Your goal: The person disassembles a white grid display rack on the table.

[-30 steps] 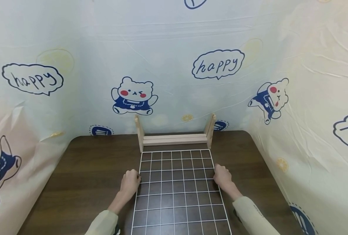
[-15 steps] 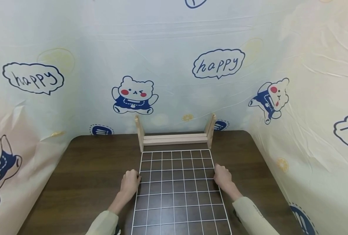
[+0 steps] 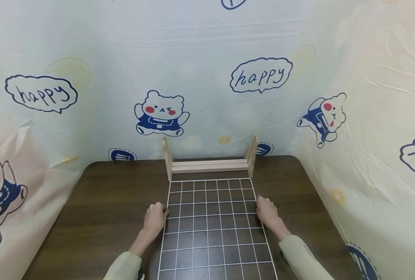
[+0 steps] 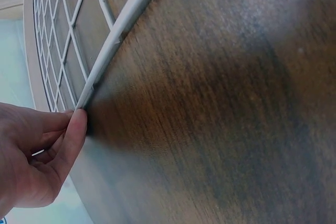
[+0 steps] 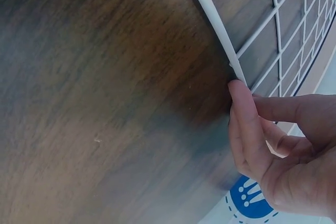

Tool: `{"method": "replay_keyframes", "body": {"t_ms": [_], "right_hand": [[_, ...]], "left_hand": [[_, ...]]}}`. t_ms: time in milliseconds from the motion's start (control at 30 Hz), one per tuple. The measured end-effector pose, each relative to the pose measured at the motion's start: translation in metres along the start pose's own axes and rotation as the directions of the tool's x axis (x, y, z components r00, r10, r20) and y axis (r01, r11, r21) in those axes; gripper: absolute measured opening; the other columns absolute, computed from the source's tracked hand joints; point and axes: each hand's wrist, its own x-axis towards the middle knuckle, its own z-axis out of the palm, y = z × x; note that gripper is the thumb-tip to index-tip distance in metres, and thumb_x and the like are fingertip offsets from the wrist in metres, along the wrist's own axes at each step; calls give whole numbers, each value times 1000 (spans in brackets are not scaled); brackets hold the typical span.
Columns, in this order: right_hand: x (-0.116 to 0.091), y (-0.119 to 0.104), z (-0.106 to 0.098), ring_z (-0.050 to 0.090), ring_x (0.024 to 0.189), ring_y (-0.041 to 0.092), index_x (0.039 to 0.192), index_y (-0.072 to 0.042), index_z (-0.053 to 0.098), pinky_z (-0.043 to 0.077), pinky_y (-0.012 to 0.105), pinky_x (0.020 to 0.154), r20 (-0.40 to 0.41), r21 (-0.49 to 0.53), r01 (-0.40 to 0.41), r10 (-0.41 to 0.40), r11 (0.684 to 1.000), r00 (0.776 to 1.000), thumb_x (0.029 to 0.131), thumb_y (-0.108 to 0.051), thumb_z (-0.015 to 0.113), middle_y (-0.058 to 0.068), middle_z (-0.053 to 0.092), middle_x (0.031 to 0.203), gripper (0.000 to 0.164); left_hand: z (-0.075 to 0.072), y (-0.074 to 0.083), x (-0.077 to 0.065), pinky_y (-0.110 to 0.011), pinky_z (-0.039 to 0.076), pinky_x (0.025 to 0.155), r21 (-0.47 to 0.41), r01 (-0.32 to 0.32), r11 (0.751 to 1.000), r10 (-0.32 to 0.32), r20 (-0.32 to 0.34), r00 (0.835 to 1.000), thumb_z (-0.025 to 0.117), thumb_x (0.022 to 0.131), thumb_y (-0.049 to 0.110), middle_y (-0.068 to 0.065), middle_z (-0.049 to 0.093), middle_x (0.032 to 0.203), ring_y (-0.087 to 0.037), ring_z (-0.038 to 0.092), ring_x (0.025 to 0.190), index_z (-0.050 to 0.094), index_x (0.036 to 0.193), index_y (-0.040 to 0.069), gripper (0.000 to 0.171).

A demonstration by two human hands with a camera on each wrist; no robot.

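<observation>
A white wire grid panel lies along the middle of the table, its near end cut off by the bottom of the head view. At its left edge my left hand pinches the outer wire between thumb and fingers; the left wrist view shows this hand at the thick rim wire. My right hand pinches the opposite edge, and the right wrist view shows its fingers on that wire. Beyond the panel's far end stands a pale wooden frame with two upright sides and a crossbar.
The dark wood table extends on both sides of the panel. A pale printed cloth with bears and "happy" bubbles surrounds the table at the back and both sides.
Almost nothing differs: the head view has shifted very slightly, while both hands keep their hold on the grid panel's edges and the wooden frame stays in place.
</observation>
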Motion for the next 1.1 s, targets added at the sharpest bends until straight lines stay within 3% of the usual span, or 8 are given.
{"method": "replay_keyframes", "body": {"t_ms": [200,367,567,700,800,967,1100], "right_hand": [[-3,0,-1,64,67,47,79,0,50,50,53,45,0,14,8,-8,1000,1000,78,7,61,29,63,78,13],[-4,1,0,63,68,46,78,-3,49,50,53,48,13,40,-18,17,999,1000,79,3,65,26,62,76,18],[-4,3,0,60,56,30,84,-3,53,50,43,49,50,121,-78,73,990,996,80,2,64,16,60,70,13],[-7,5,0,58,48,24,93,1,58,52,41,52,45,193,-92,85,977,995,82,2,63,19,64,76,12],[-11,8,2,61,58,26,95,4,60,53,43,57,1,220,-58,59,974,998,81,3,64,18,66,80,14],[-20,12,3,56,66,25,102,8,63,50,42,61,-39,273,-4,16,962,999,79,4,66,6,59,67,24],[-30,11,1,52,79,34,111,6,64,47,47,67,-40,187,-21,29,982,999,79,2,67,13,57,79,32]], "left_hand": [[1,-3,-1,-46,47,46,-4,2,1000,-2,-13,1000,75,80,2,-9,63,66,-30,60,59,64,61,11,23],[1,-6,-3,-49,48,48,-15,1,1000,-1,-23,1000,75,78,2,-13,67,73,-36,63,63,70,71,8,11],[-2,-7,-5,-49,49,51,-38,4,999,-5,-23,1000,76,77,3,-11,68,73,-34,64,65,74,83,4,6],[-5,-5,-10,-47,49,52,-59,5,998,-6,-15,1000,76,79,5,-7,65,69,-30,62,63,73,88,1,10],[-8,-3,-14,-49,50,56,-80,34,996,-35,-12,999,73,82,7,-7,67,72,-32,64,69,73,93,0,13],[-15,1,-21,-54,52,65,-93,95,991,-93,17,995,68,88,14,-14,71,85,-40,66,84,72,100,-1,20],[-23,8,-30,-55,52,65,-83,132,988,-128,53,990,68,89,17,-17,71,94,-41,66,90,72,103,1,22]]}}
